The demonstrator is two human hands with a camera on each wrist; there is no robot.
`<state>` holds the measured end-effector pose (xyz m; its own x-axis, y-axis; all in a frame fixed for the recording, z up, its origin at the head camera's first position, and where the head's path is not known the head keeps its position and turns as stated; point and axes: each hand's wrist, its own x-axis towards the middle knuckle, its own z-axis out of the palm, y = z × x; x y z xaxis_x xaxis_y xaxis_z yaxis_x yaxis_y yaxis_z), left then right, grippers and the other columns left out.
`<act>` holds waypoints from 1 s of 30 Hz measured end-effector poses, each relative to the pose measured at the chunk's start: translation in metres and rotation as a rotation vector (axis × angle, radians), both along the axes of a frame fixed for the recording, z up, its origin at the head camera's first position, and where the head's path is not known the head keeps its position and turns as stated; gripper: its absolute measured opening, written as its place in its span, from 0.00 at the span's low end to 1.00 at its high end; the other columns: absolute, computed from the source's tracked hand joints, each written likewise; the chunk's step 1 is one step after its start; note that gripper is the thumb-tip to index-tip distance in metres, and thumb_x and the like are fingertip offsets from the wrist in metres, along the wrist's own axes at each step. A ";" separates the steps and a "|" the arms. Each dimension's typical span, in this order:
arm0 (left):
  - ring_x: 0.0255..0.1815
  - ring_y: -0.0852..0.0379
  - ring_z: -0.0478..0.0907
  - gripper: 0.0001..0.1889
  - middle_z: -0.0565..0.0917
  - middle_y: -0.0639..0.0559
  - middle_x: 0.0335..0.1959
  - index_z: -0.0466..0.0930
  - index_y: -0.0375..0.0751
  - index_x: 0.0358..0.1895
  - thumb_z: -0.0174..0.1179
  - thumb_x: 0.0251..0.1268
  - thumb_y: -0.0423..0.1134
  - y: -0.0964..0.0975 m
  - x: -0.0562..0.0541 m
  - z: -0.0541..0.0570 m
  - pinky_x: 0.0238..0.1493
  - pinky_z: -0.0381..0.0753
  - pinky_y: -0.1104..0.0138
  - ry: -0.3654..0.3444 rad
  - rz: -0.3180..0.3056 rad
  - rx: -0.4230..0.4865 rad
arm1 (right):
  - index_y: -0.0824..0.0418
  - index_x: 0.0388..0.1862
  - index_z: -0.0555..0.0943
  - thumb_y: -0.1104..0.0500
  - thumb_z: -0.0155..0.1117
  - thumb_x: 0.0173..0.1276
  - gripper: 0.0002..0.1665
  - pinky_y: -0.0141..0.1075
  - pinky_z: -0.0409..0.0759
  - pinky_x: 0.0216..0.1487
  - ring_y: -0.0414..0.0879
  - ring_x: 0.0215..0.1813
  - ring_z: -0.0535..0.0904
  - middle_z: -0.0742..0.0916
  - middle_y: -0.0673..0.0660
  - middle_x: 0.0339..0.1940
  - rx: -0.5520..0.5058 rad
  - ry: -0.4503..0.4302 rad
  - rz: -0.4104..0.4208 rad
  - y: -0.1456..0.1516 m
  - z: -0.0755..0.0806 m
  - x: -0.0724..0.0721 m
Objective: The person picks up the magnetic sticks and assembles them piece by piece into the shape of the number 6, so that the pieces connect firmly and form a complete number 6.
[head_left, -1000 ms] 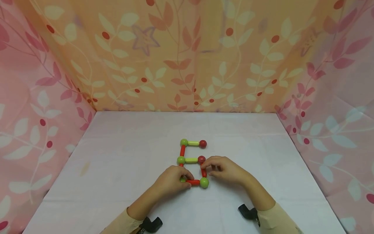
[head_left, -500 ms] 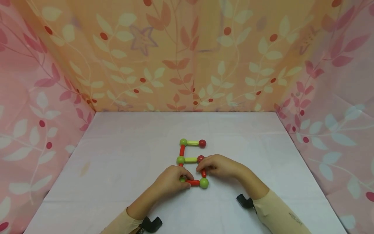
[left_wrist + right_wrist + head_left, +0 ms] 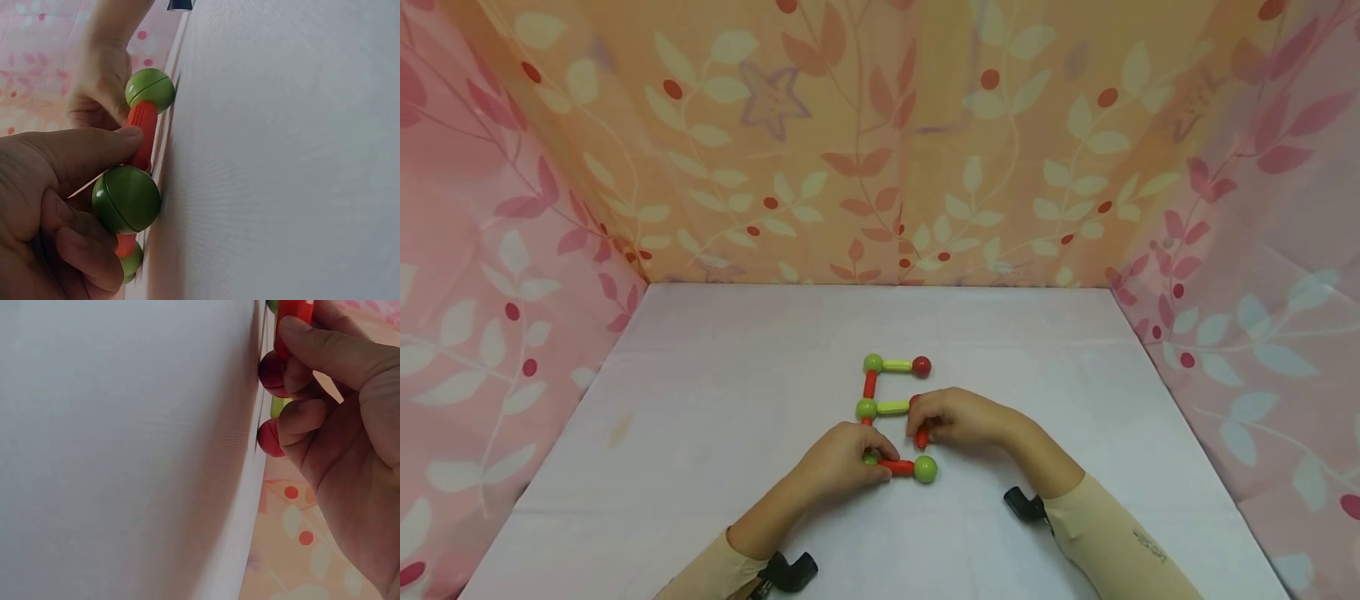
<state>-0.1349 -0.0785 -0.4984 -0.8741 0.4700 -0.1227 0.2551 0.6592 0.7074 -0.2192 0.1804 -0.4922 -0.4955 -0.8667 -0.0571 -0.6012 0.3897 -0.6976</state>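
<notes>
A flat figure of green and red balls joined by magnetic building sticks lies mid-table. My left hand (image 3: 842,460) pinches the bottom red stick (image 3: 901,467) beside its left green ball (image 3: 127,200). At that stick's other end sits another green ball (image 3: 926,469). My right hand (image 3: 966,418) pinches the right upright red stick (image 3: 294,326) between thumb and fingers. Its lower end stands apart from the green ball below. The fingers partly cover the red ball (image 3: 274,374) at its upper end. A yellow-green stick (image 3: 892,407) leads left from there to a green ball (image 3: 867,408).
Above, a yellow-green stick (image 3: 897,366) joins a green ball (image 3: 873,363) and a red ball (image 3: 921,367). The white-covered table (image 3: 737,358) is bordered by patterned curtains (image 3: 865,150) at the back and sides. Black wrist cameras (image 3: 1024,505) hang beside both sleeves.
My right hand has moved slightly left and away from me and taken hold of the upright red stick. That stick's lower end has come off the green ball. The left hand has stayed put.
</notes>
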 end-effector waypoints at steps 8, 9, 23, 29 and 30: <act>0.33 0.66 0.75 0.09 0.83 0.73 0.30 0.91 0.60 0.40 0.76 0.57 0.41 0.001 -0.002 -0.002 0.36 0.75 0.69 0.030 0.011 0.006 | 0.48 0.46 0.88 0.72 0.66 0.69 0.18 0.34 0.81 0.55 0.39 0.52 0.79 0.85 0.40 0.47 -0.019 -0.055 -0.015 0.002 0.005 -0.001; 0.33 0.66 0.75 0.09 0.83 0.73 0.30 0.91 0.60 0.40 0.75 0.57 0.41 0.000 -0.002 -0.002 0.36 0.74 0.69 0.032 0.017 0.008 | 0.49 0.45 0.89 0.72 0.66 0.69 0.18 0.34 0.80 0.57 0.39 0.53 0.79 0.85 0.40 0.47 -0.019 -0.056 -0.015 0.002 0.005 -0.001; 0.33 0.66 0.75 0.09 0.83 0.72 0.31 0.91 0.59 0.40 0.76 0.57 0.41 0.001 -0.002 0.001 0.36 0.75 0.69 0.047 0.021 0.011 | 0.45 0.45 0.89 0.68 0.68 0.69 0.17 0.42 0.76 0.68 0.37 0.61 0.78 0.85 0.35 0.48 0.041 0.086 -0.024 0.004 0.010 0.005; 0.33 0.66 0.76 0.09 0.83 0.72 0.30 0.91 0.60 0.41 0.76 0.57 0.42 0.003 0.000 -0.001 0.36 0.75 0.70 -0.004 0.007 0.010 | 0.48 0.46 0.90 0.65 0.68 0.71 0.13 0.41 0.79 0.61 0.40 0.62 0.79 0.86 0.37 0.52 -0.042 0.056 -0.154 0.011 0.012 0.009; 0.33 0.66 0.76 0.09 0.83 0.72 0.30 0.91 0.60 0.41 0.76 0.57 0.42 0.004 0.000 -0.002 0.36 0.76 0.70 -0.008 0.004 0.009 | 0.49 0.46 0.90 0.65 0.68 0.71 0.13 0.40 0.79 0.60 0.40 0.62 0.79 0.87 0.39 0.53 -0.061 0.054 -0.174 0.013 0.012 0.010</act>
<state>-0.1350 -0.0750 -0.5001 -0.8748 0.4678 -0.1259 0.2467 0.6539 0.7152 -0.2092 0.1930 -0.4798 -0.6391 -0.7687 0.0241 -0.5659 0.4489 -0.6916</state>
